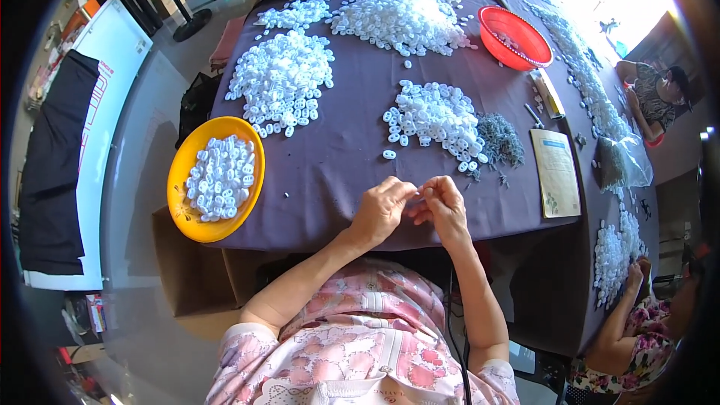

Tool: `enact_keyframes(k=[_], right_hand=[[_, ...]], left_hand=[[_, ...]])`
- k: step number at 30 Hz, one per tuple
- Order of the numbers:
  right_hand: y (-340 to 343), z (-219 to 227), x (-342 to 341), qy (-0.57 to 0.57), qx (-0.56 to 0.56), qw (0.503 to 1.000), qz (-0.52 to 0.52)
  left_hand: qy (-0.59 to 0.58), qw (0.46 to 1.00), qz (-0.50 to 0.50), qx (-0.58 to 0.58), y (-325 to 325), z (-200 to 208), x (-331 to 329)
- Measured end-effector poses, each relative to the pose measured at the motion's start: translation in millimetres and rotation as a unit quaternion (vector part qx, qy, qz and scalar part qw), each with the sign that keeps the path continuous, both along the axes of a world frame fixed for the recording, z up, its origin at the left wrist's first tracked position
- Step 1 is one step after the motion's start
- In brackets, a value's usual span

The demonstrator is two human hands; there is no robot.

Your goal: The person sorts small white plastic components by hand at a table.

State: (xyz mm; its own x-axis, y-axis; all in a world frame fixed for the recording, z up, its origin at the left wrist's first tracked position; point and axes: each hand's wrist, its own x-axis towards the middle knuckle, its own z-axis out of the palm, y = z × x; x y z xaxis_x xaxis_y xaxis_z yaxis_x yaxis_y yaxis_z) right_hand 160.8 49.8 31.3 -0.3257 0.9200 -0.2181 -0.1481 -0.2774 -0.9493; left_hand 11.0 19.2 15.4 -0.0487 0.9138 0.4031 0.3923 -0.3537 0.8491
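My left hand [381,210] and my right hand [444,206] meet at the near edge of the table, fingertips pinched close together. Whatever sits between them is too small and covered to make out. Just beyond lies a pile of small white oval plastic pieces with two holes [435,116]. Against its right side rests a heap of tiny grey pieces, like springs [501,140]. To the left, a yellow plastic bowl [178,202] holds more small white plastic pieces [221,180].
The dark tablecloth [330,180] carries larger white piles [283,79] farther off. A red basket [517,56], a brown booklet [556,172] and a clear bag [636,161] lie to the right. Two co-workers [626,330] [660,94] sit on that side. Below the bowl stands a cardboard box [191,270].
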Motion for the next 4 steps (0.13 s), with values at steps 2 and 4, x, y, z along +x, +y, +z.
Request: enact_keyframes(k=[2,4], right_hand=[[3,-15,4,0.007,-0.015,0.999,0.029],[2,-22,6,0.032,-0.018,0.999,0.03]], left_hand=[[0.096,0.993,-0.009,0.071,-3,-4,0],[0.089,0.994,-0.025,0.058,-6,-6,0]])
